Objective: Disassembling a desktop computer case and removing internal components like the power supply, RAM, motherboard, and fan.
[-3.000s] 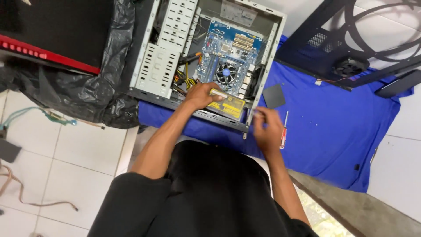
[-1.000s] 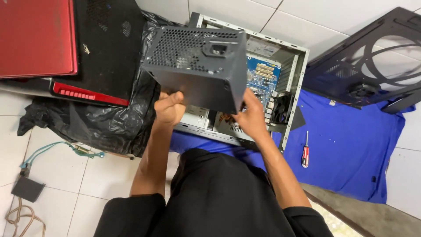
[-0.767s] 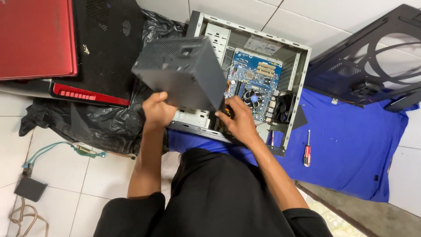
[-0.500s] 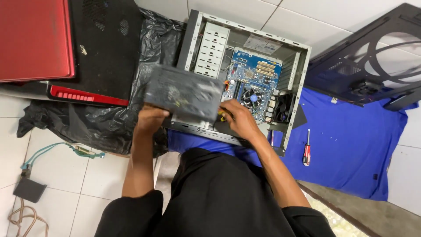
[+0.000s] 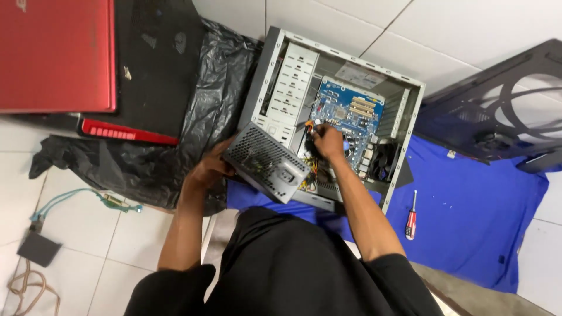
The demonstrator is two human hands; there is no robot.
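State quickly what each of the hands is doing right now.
Left hand: gripping the grey power supply.
Right hand: closed on cables inside the computer case.

We see the scene under bright, even, diffuse light with no single source we can place; the white floor tiles point(image 5: 456, 35) come close to washing out at the top. Shadows are soft and short, gathering under the grey power supply point(image 5: 266, 162) and inside the open computer case point(image 5: 333, 111). The black plastic sheet point(image 5: 170, 146) carries small glossy highlights along its creases, and the red laptop lid point(image 5: 55, 55) shows a faint sheen. Focus is fairly sharp across the middle, though our right hand point(image 5: 328, 142) looks slightly smeared. Straight lines bow a little toward the edges, a mild wide-angle distortion.
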